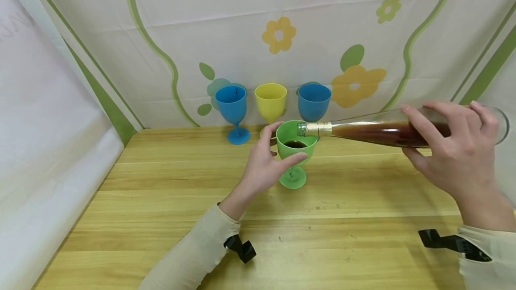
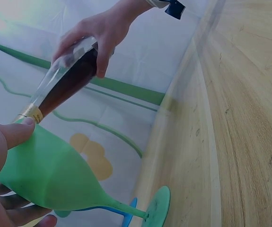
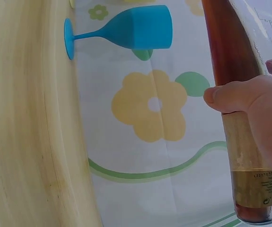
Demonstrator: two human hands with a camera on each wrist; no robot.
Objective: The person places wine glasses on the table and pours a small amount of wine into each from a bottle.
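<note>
Behind left hand (image 1: pixel 264 162) gripping green goblet (image 1: pixel 296 147), stem half hidden; right hand (image 1: pixel 455 151) clasping tilted bottle (image 1: pixel 363 130).

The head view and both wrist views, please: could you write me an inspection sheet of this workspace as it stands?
Surface: wooden table, pale planks, a few small dark specks.
Job's things: green goblet upright, dark liquid inside; glass bottle tipped almost level, gold-foiled neck at the goblet's rim, brown liquid in it.
Clutter: left blue goblet, yellow goblet and right blue goblet upright in a row by the backdrop.
Grippers: left hand holds the green goblet's bowl; right hand grips the bottle's body.
Cables: nothing seen; a black mount sits on each wrist.
Surroundings: white floral cloth backdrop with green stripes behind and at the sides.
</note>
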